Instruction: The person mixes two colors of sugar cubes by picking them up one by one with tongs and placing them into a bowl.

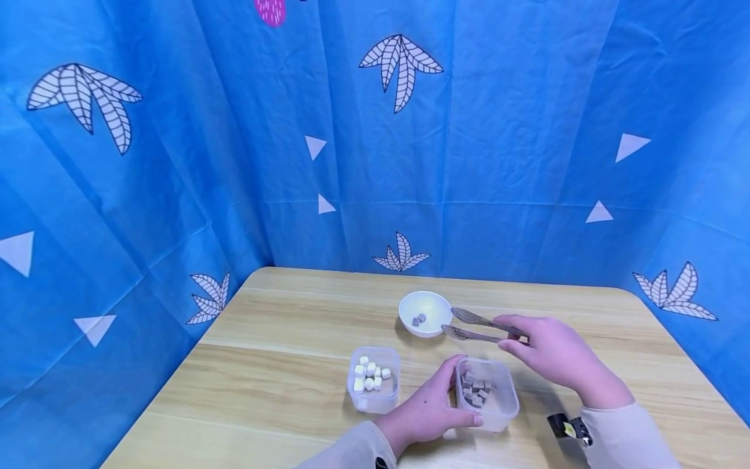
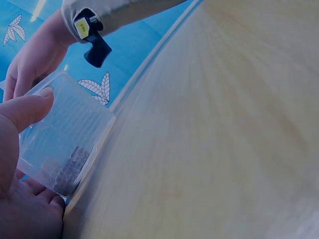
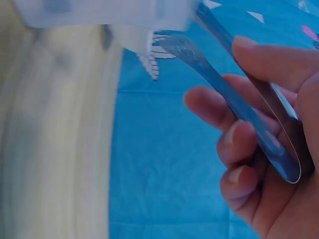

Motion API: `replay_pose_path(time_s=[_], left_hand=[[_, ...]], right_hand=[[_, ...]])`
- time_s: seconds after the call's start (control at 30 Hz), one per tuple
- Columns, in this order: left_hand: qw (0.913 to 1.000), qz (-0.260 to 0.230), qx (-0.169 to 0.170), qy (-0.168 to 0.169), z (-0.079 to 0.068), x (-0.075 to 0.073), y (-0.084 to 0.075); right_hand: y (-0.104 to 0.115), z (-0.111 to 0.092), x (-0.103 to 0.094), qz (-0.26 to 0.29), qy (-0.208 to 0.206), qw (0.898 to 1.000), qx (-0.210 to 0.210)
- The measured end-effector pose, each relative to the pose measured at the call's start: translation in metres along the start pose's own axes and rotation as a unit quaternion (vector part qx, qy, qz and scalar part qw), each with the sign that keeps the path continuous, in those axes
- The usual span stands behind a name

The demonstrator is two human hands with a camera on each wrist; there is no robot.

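Likely between pickups of cubes (image 1: 477,389), right hand (image 1: 553,348) grips tongs (image 1: 467,316) beside bowl (image 1: 435,305), left hand (image 1: 430,412) grips box (image 1: 500,417) nearer; next pickup needs squeezing.

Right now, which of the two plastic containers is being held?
The dark-cube container: the left hand grips it, while no hand holds the white-cube container.

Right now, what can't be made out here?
Dark cubes, count: head view, overlapping ones hide others.
Tongs, joined end: head view, hidden by right grip.
Cubes in the bowl, texture: head view, too small.
Translucent container, remainder: right wrist view, cut off by top edge.
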State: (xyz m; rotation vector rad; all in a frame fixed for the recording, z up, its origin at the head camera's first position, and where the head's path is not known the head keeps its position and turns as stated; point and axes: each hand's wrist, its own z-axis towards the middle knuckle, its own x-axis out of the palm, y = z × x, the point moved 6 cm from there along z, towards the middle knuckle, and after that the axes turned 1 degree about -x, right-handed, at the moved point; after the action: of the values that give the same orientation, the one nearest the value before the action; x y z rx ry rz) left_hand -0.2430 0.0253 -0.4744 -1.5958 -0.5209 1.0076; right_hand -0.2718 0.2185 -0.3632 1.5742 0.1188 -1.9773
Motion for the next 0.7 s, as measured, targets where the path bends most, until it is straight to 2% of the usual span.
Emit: replay_pose_path(time_s=[0.33, 0.53, 0.7], left_hand=[[1.0000, 0.004, -0.001, -0.006, 0.000, -0.001, -0.001], [1.0000, 0.001, -0.005, -0.005, 0.000, 0.000, -0.001], [0.9999, 0.008, -0.005, -0.003, 0.000, 0.001, -0.001]], right_hand=[[0.012, -0.014, -0.037, 0.024, 0.010, 0.999, -0.026], [0.014, -0.021, -0.051, 0.029, 0.046, 0.998, -0.026], [0.017, -0.028, -0.051, 0.020, 0.090, 0.995, -0.044]])
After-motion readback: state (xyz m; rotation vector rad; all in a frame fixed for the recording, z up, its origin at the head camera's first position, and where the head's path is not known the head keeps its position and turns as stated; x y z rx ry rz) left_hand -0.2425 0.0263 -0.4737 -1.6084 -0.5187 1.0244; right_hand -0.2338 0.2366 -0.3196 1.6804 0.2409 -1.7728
